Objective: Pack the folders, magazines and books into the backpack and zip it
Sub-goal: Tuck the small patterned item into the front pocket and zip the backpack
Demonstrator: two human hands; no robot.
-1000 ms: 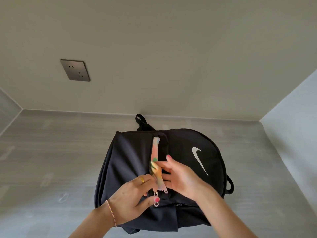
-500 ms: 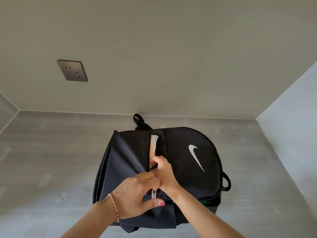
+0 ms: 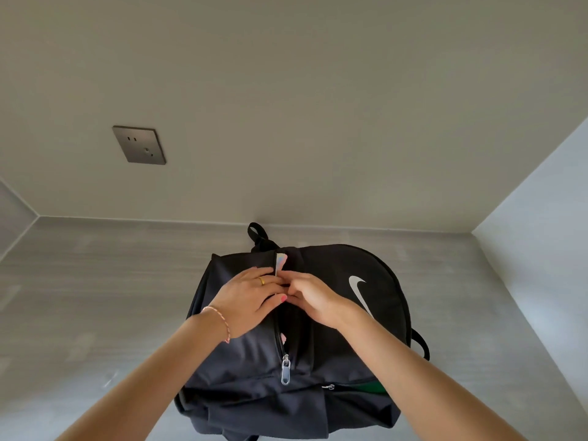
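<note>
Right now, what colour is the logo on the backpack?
White, on the black backpack; the logo shows clearly in the head view.

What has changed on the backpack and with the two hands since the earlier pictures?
Both hands moved up the zip opening, away from the person: the left hand let go of the silver zipper pull, which now hangs free, and meets the right hand higher up. Less of the colourful magazine shows. The black backpack stayed lying on the grey table.

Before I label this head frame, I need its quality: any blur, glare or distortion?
Head view: sharp, soft even light, no glare; wide-angle bends the wall edges; the black fabric backpack reads dark, its folds faint; both hands crisp.
</note>
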